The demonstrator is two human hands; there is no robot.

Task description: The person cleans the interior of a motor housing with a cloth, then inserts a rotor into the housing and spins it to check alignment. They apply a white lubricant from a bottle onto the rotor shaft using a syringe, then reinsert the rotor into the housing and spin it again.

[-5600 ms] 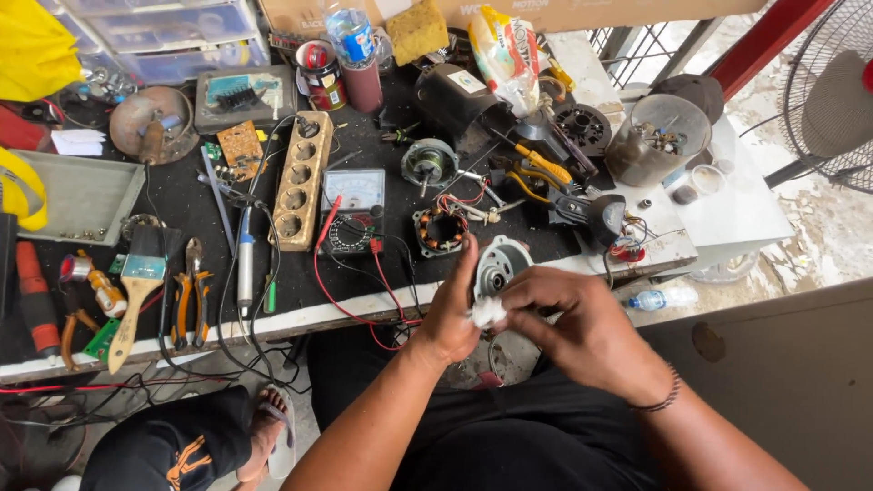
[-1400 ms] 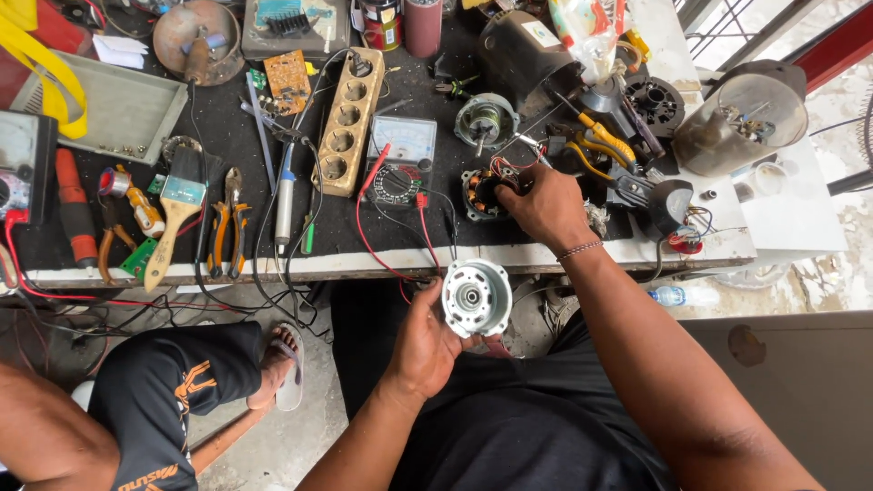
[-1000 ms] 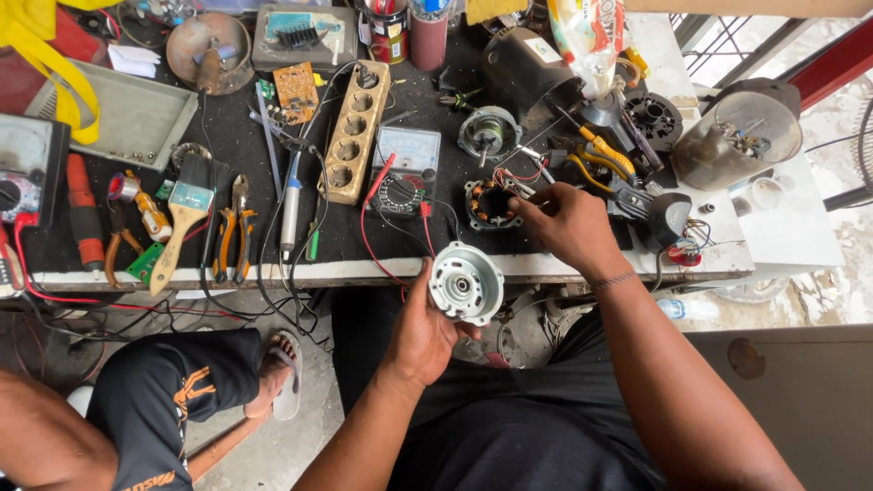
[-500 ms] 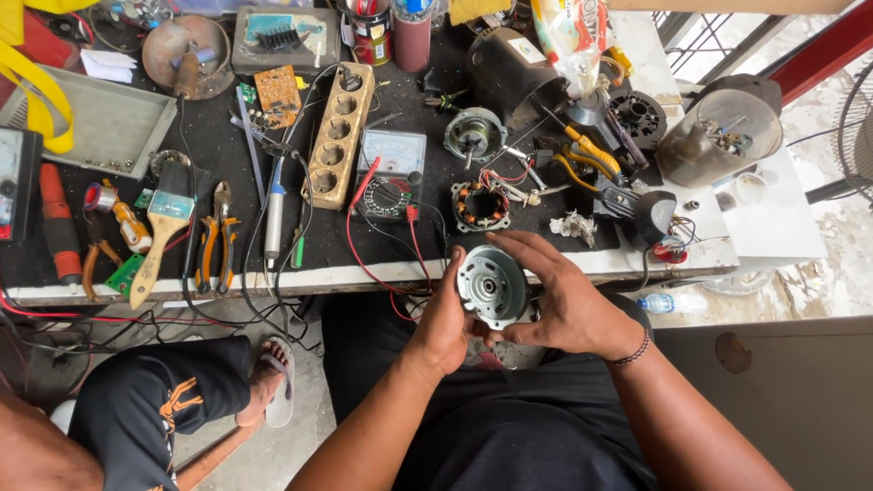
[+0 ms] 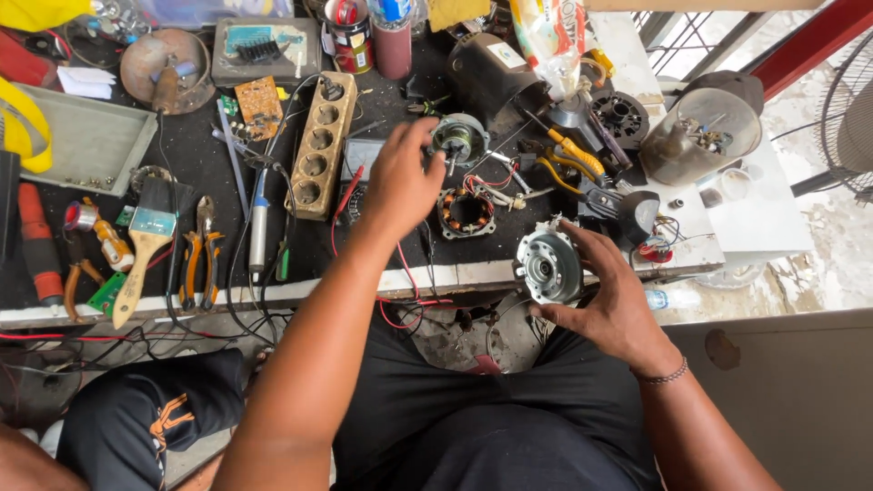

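Observation:
My right hand (image 5: 611,295) grips a round grey metal motor end cover (image 5: 547,265) just off the bench's front edge, near my lap. My left hand (image 5: 400,182) stretches forward over the black bench, its fingers spread, with the fingertips at a small round metal rotor part (image 5: 459,138). Between the two hands lies a stator ring with copper windings and red and white wires (image 5: 466,212). A grey meter (image 5: 360,156) is partly hidden under my left wrist.
A wooden socket strip (image 5: 318,155), a paintbrush (image 5: 145,244), orange pliers (image 5: 195,259), a grey tray (image 5: 82,141), a black motor body (image 5: 491,77), yellow-handled cutters (image 5: 573,155) and cans (image 5: 350,32) crowd the bench. Another person's knee (image 5: 145,423) is at lower left.
My left hand let go of the end cover and reached forward to the rotor part. My right hand now holds the cover alone, further to the right.

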